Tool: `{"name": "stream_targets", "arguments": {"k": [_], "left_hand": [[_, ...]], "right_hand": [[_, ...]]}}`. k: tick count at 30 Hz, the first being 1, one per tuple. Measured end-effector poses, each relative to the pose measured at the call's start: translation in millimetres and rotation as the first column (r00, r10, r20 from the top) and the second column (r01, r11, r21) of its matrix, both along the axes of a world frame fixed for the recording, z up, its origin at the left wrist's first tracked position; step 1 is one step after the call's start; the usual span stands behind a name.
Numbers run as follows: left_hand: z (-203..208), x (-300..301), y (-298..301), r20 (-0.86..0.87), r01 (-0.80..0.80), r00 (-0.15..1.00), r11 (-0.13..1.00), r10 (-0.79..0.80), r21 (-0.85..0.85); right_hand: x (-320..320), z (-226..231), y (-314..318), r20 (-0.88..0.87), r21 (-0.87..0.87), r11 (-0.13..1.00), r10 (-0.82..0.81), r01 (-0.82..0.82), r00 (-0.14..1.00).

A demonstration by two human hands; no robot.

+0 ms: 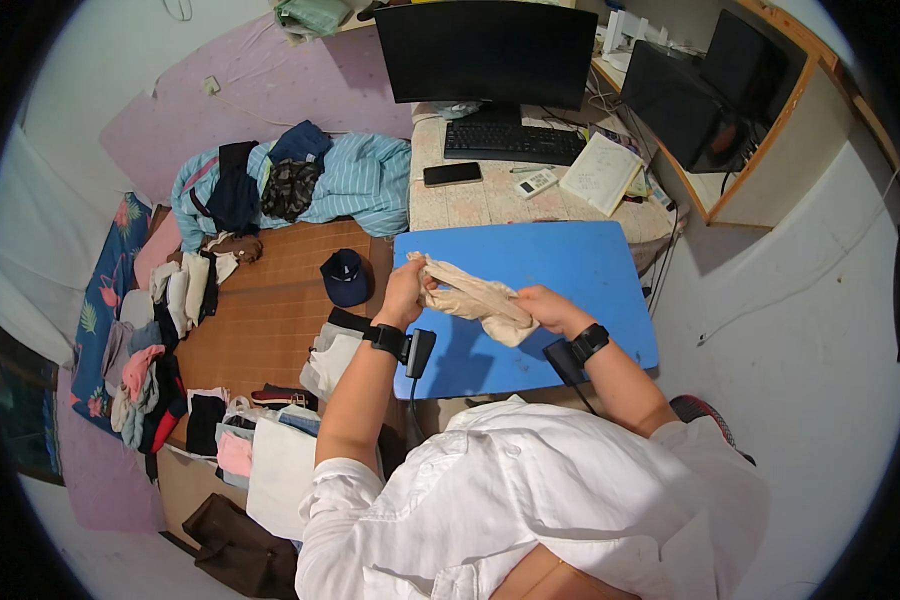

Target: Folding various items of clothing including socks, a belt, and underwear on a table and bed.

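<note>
A cream-beige cloth piece [478,296], gathered and pulled long, hangs between my two hands above the blue tabletop [560,262]. Its exact kind cannot be made out. My left hand [405,292] is closed on its left end, with the fingers curled into the fabric. At the other end my right hand [552,309] pinches a corner, and some of the cloth sags just beside it. The fabric is raised off the table and casts a shadow there. Each wrist wears a black band with a small dark box and a cable.
Left of the table, a brown mat [270,300] holds a dark blue cap [345,277] and several clothes piles [142,380]. Behind stand a monitor [487,52], a keyboard [513,142], a phone [452,174] and an open notebook [601,174]. A brown bag [235,545] lies lower left.
</note>
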State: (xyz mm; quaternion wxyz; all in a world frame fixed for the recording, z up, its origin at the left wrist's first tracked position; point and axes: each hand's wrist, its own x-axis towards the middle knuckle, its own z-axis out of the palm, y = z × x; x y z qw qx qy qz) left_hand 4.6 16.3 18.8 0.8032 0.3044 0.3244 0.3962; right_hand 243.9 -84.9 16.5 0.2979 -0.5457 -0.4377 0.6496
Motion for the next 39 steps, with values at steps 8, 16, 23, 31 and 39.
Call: {"name": "stream_targets", "arguments": {"k": [8, 16, 23, 31, 39], "left_hand": [[-26, 5, -5, -0.349, 0.090, 0.935, 0.995, -0.070, 0.043], [43, 32, -46, -0.529, 0.550, 0.758, 0.062, 0.382, 0.833], [14, 37, -43, -0.518, 0.436, 0.841, 0.764, -0.158, 0.476], [22, 36, -42, -0.392, 0.323, 0.900, 0.896, -0.192, 0.304], [38, 24, -44, -0.380, 0.435, 0.855, 0.886, -0.352, 0.158]], "right_hand": [[-14, 23, 0, -0.830, -0.062, 0.985, -0.139, 0.158, 0.540], [-3, 19, 13, -0.694, -0.152, 0.988, -0.115, 0.012, 0.711], [-10, 35, 21, -0.203, 0.275, 0.913, -0.251, 0.301, 0.946], [-55, 50, -7, 0.347, 0.762, 0.642, -0.306, -0.076, 0.887], [-45, 37, 5, 0.344, 0.802, 0.596, -0.404, -0.042, 0.848]]}}
